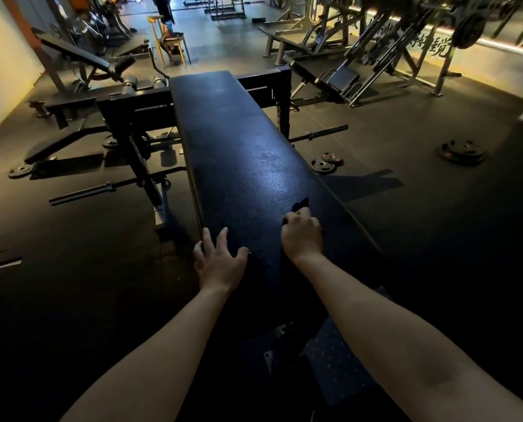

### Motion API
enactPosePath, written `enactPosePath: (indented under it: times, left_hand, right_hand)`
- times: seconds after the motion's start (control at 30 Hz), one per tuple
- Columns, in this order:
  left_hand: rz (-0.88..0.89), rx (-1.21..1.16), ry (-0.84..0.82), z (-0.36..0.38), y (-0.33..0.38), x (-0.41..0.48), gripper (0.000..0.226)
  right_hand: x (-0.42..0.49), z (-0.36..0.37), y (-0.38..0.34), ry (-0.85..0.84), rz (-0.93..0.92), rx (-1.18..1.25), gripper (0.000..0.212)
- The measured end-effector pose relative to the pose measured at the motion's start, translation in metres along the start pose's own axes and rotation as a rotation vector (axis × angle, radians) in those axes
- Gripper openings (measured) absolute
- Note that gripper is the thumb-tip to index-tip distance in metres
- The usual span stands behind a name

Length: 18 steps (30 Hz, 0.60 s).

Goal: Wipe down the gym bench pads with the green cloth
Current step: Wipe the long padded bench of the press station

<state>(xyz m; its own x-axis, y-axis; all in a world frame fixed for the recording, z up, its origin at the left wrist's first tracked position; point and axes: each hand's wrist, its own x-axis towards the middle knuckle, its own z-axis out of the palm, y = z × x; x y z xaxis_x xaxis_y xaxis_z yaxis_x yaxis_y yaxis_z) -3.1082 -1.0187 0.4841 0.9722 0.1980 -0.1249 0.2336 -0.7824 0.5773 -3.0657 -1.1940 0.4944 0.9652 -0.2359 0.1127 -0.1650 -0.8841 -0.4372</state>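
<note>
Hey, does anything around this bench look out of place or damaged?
The long black padded bench looks intact. Loose black round weight plates lie flat on the dark floor right of it, off any rack.

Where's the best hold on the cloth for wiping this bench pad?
Take the cloth at its bunched middle, from above and from the near end, palm down, as the right hand does now. It lies crumpled on the level bench pad, only a loose tip showing past the fingers, so a top grip presses it flat. The left hand rests on the pad's left edge.
</note>
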Motion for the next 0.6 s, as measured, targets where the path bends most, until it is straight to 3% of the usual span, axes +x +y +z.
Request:
enactPosePath:
  times: [0.2, 0.27, 0.33, 0.4, 0.5, 0.6]
  left_hand:
    - [0.04, -0.01, 0.006, -0.003, -0.002, -0.003, 0.063]
    - [0.086, -0.05, -0.001, -0.003, -0.008, -0.007, 0.067]
    - [0.107, -0.144, -0.007, -0.004, -0.017, -0.013, 0.076]
    - [0.091, -0.251, -0.025, -0.005, -0.025, -0.017, 0.088]
    - [0.091, -0.304, -0.068, -0.006, -0.032, -0.021, 0.1]
    - [0.114, -0.31, -0.093, -0.011, -0.04, -0.025, 0.103]
  right_hand:
    - [-0.036, 0.013, -0.057, -0.17, -0.295, 0.235, 0.025]
    - [-0.033, 0.009, -0.049, -0.105, -0.327, 0.284, 0.027]
    - [-0.019, 0.003, -0.025, 0.057, -0.258, 0.278, 0.032]
    - [-0.001, -0.01, 0.004, 0.166, -0.074, 0.188, 0.04]
    - [0.009, -0.02, 0.034, 0.086, 0.158, 0.006, 0.045]
    - [0.005, -0.013, 0.027, 0.023, 0.157, -0.029, 0.036]
